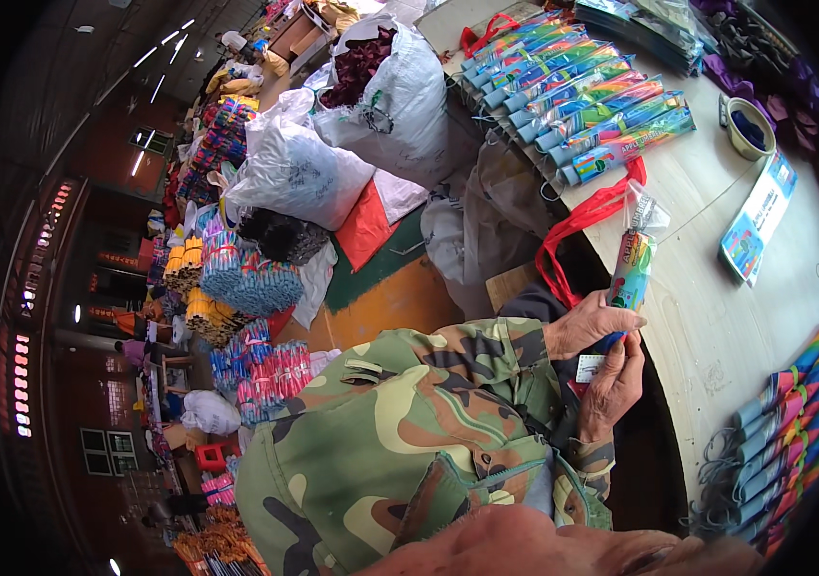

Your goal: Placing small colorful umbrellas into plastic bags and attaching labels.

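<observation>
A folded umbrella (632,274) in a clear printed plastic sleeve is held at the table's near edge. My left hand (582,324) is closed round its lower part. The fingers of my right hand (613,389) are closed at its lower end, where a bit of blue shows between the hands. A small white tag (590,368) hangs beside my right fingers. The sleeve's far end is loose, clear plastic. Red straps (563,245) lie over the table edge by the umbrella. Beyond my left hand lies a row of sleeved umbrellas (572,101) with light blue handles.
On the pale table (692,317) lie flat printed sleeves (759,221) and a small bowl (748,130) with dark blue contents. Rainbow umbrellas (783,437) are bundled on my right side. White sacks (385,106) and piles of umbrellas (246,274) stand on the floor to my left and behind.
</observation>
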{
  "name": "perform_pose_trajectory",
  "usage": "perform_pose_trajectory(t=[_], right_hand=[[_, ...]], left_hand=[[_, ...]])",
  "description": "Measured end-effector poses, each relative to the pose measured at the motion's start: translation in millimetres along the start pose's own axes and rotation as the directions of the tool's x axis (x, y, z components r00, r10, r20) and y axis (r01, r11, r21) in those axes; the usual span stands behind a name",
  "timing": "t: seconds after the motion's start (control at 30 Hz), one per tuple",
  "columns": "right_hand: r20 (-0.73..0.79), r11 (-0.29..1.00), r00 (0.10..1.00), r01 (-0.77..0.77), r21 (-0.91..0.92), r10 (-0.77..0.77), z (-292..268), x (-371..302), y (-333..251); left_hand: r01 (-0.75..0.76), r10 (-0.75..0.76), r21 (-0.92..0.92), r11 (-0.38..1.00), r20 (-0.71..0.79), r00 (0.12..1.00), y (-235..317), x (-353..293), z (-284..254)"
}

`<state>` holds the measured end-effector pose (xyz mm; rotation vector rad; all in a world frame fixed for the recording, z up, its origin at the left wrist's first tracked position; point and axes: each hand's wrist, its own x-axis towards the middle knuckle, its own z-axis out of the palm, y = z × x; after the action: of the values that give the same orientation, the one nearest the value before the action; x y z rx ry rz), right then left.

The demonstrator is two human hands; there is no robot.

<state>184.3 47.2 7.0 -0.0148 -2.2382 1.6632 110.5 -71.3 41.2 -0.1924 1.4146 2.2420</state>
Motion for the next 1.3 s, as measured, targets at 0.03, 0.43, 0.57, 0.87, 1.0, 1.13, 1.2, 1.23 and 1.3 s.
perform_pose_trajectory(t=[0.03,0.43,0.57,0.87,1.0,1.13,1.2,1.23,1.3], right_hand=[[0.046,0.984,0.988,-0.149,0.1,0.145,-1.0,-1.8,0.3],[0.094,0.853,0.9,-0.433,0.291,0.425,-14.3,-9.1,28.3],[0.093,0.841,0.889,-0.455,0.292,0.448,-9.3,-12.7,2.9],[-0.034,0.995,0.997,0.064,-0.07,-0.067,-36.5,-16.8,-9.2],[0.069,0.99,0.997,0.036,-0.14,-0.026,-44.3,-33.0,-7.2],[0.158,0.987,0.987,-0.001,-0.16,0.027,-49.0,-32.5,-9.7],[0.147,0.898,0.918,-0.392,0.2,0.368,-47.2,-26.4,-7.9],[0.175,0.781,0.868,-0.494,0.381,0.464,-47.1,-22.3,-3.2],[0.196,0.553,0.803,-0.542,0.633,0.563,-47.0,-12.2,6.1]], left_hand=[[0.036,-0.037,0.032,0.999,0.032,0.999,-9.8,-1.6,-6.9],[0.021,-0.05,0.165,0.986,0.169,0.984,-19.4,0.6,-4.5],[0.122,-0.133,0.094,0.988,0.113,0.985,-4.3,-6.4,-11.8],[0.217,-0.195,-0.133,0.967,0.161,0.968,-19.1,17.5,-13.7],[0.222,-0.194,-0.141,0.965,0.184,0.963,-22.1,16.6,-24.3],[0.244,-0.213,-0.162,0.956,0.188,0.959,-21.7,13.6,-31.2],[0.244,-0.208,-0.169,0.955,0.207,0.956,-22.7,13.7,-33.8],[0.24,-0.201,-0.176,0.955,0.211,0.957,-23.1,11.8,-35.5],[0.238,-0.19,-0.163,0.957,0.266,0.945,-22.2,12.9,-35.7]])
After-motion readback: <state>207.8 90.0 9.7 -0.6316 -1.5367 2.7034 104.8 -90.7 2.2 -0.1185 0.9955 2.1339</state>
